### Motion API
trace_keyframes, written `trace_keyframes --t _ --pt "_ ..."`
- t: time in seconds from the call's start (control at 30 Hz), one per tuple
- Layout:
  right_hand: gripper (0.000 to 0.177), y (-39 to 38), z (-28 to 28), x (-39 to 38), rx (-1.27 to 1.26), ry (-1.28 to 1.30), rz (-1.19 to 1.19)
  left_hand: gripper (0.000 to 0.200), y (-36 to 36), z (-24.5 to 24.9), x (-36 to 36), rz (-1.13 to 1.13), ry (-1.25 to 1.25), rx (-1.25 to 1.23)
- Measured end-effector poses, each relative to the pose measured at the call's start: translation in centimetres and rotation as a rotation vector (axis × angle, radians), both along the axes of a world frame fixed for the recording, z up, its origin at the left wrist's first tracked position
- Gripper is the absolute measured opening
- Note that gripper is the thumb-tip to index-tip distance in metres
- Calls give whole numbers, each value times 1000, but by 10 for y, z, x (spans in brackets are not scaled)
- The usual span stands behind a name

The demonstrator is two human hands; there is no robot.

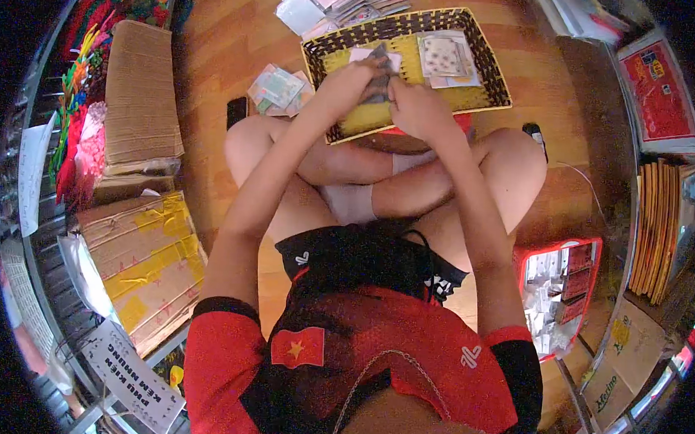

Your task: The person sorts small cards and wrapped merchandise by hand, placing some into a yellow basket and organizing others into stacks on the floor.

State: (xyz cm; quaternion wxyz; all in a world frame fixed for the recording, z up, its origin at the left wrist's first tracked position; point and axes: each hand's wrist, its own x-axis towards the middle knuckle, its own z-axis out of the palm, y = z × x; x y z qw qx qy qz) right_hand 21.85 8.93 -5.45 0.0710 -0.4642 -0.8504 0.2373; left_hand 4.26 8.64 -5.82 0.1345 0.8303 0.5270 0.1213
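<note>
The fingers of the left hand (355, 83) lie bent across a dark packet (375, 94), spread only a little; those of the right hand (419, 107) are drawn close together at its right edge. The contact points are hidden, so I cannot tell how firmly either hand grips it. The packet is directly under the fingers, over the yellow floor of the basket (488, 65). To handle it well, I would steady it flat with the left fingers and work its edge gently with the right, since it looks thin and likely to crease. Its long axis runs roughly near to far, the far end leaning slightly right; which end is its top cannot be told. A pale packet (360, 54) shows just beyond the left fingers, and a spotted packet (443, 57) sits right of and beyond the right fingers.
</note>
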Motion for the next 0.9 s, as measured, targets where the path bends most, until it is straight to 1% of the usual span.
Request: trace_keyframes --t 0.07,0.13,0.2,0.23,0.3,0.4,0.43,0.53,0.57,0.67,0.73,0.77,0.87,0.9 --pt "21 2 1 -2 -22 -17 -4 30 10 2 0 38 -23 -9" --pt "27 0 8 -1 -50 -12 -32 33 8 7 3 157 36 19" --pt "21 -2 -1 -1 20 -18 -41 38 8 4 1 296 128 31" --pt "18 -2 -4 1 55 -22 -49 39 5 2 0 283 125 -6" --pt "18 -3 -2 2 25 0 -57 43 -9 14 3 255 127 -79" --pt "17 2 1 2 -20 24 -32 49 -21 3 11 17 -289 -58" --pt "17 2 1 3 -37 18 -12 55 -8 1 10 128 -199 -218" --pt "16 2 0 3 -49 -3 -28 53 18 -8 4 -105 -231 18" --pt "17 2 1 3 -61 -1 -28 50 21 -8 3 -168 -217 201" --pt "17 1 5 2 -72 12 -59 47 7 -7 2 186 -24 39" --pt "18 -3 4 1 -49 5 -114 47 -12 15 5 260 32 -104" --pt "18 -3 2 3 -66 11 -97 47 -19 24 8 291 57 -177" --pt "18 0 2 8 -98 27 -67 46 -32 4 11 -6 -94 49" --pt "18 -2 5 10 -107 34 -75 49 -29 6 15 41 -78 -63"
